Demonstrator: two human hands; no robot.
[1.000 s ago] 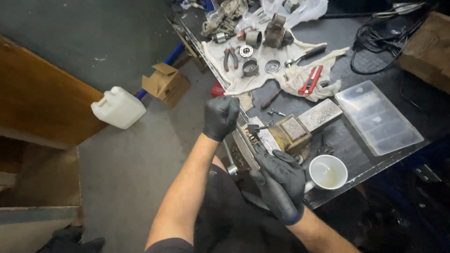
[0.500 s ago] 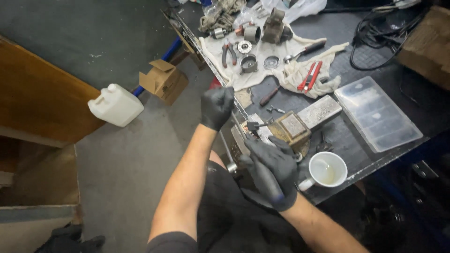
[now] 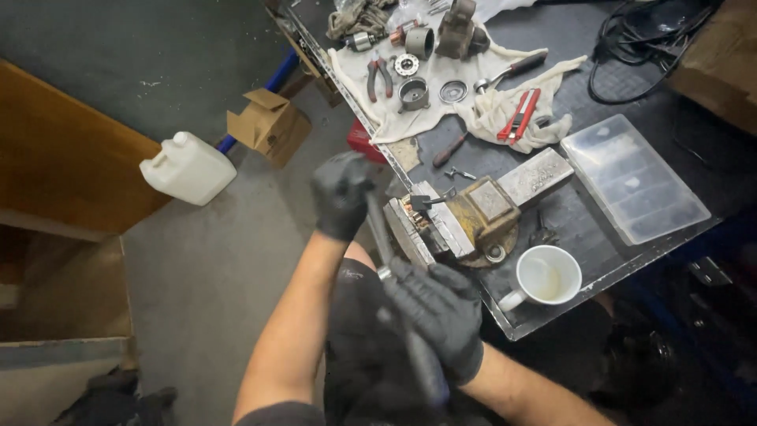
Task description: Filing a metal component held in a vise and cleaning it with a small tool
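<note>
A brass-coloured bench vise [image 3: 477, 214] stands at the bench's near edge, with a small dark part [image 3: 423, 207] clamped in its jaws. Its long steel handle bar [image 3: 377, 230] runs past the vise's left side towards me. My left hand [image 3: 343, 193], in a black glove, is closed around the bar's upper end. My right hand [image 3: 438, 315], also in a black glove, grips the lower end, which is blurred.
A white mug [image 3: 548, 280] sits right of the vise, with a clear plastic organiser box [image 3: 635, 177] beyond it. A white cloth [image 3: 473, 110] farther back holds metal parts and red-handled pliers [image 3: 520, 114]. On the floor to the left are a white jerrycan [image 3: 189, 167] and a cardboard box [image 3: 268, 122].
My left hand has slid a little to the left, away from the vise jaws. My right hand has dropped slightly towards me, and the bar between them has swung.
</note>
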